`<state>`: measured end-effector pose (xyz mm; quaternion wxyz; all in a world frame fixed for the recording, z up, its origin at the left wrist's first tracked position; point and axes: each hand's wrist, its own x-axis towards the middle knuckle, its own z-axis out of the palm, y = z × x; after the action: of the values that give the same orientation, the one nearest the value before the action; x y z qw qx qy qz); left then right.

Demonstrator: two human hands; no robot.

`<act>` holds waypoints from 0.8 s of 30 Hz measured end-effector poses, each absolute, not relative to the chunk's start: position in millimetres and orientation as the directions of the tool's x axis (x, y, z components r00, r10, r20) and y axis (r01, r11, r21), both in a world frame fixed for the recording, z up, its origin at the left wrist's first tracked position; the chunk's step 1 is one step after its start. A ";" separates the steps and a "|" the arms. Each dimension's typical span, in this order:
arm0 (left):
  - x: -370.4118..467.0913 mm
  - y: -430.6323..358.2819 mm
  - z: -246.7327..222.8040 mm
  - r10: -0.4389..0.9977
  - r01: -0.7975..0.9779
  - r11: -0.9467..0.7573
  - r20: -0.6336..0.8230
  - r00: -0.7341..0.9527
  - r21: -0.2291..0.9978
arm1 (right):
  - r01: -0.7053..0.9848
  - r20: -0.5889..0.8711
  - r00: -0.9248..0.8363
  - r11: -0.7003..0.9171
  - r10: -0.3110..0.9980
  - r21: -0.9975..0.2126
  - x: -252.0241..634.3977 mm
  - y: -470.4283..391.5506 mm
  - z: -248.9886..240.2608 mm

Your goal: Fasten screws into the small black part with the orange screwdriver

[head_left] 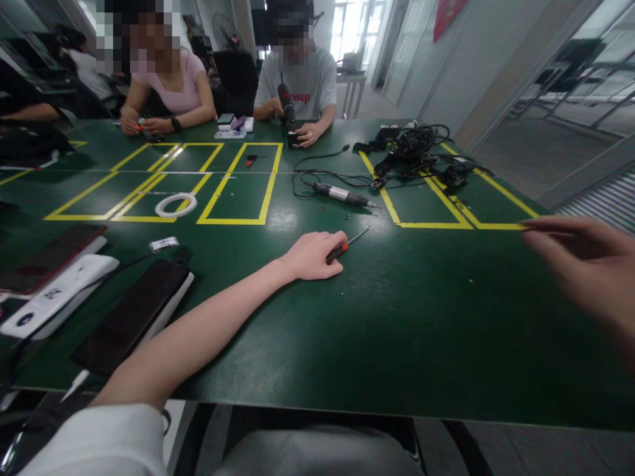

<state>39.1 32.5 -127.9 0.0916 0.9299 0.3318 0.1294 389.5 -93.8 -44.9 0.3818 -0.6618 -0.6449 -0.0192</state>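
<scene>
My left hand [317, 256] rests on the green table [397, 330] at the middle, its fingers closed on the dark handle of a small screwdriver [358, 237] with an orange collar. The thin shaft points up and to the right. Beyond it lies a black and silver electric screwdriver [342, 195] with its cable. At the right edge my right hand [590, 264] is raised, blurred, with fingers apart and nothing seen between them. A few tiny screws [340, 293] lie near my left hand.
Phones [131, 317] and a white power strip [59, 297] lie at the left. A white ring [176, 205] sits by yellow tape outlines. Tangled black cables [417, 149] lie back right. Two people work across the table, one holding a drill [286, 102].
</scene>
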 end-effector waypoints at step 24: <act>39.1 32.0 -128.8 0.634 0.589 -0.769 0.182 0.752 0.249 | 0.343 -0.030 -0.292 0.075 0.956 -0.936 252.5 -59.1 -105.3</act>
<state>39.1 32.0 -128.8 0.0881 0.9317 0.3281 0.1288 252.5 -59.1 -105.3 0.3293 -0.4957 -0.6552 0.4653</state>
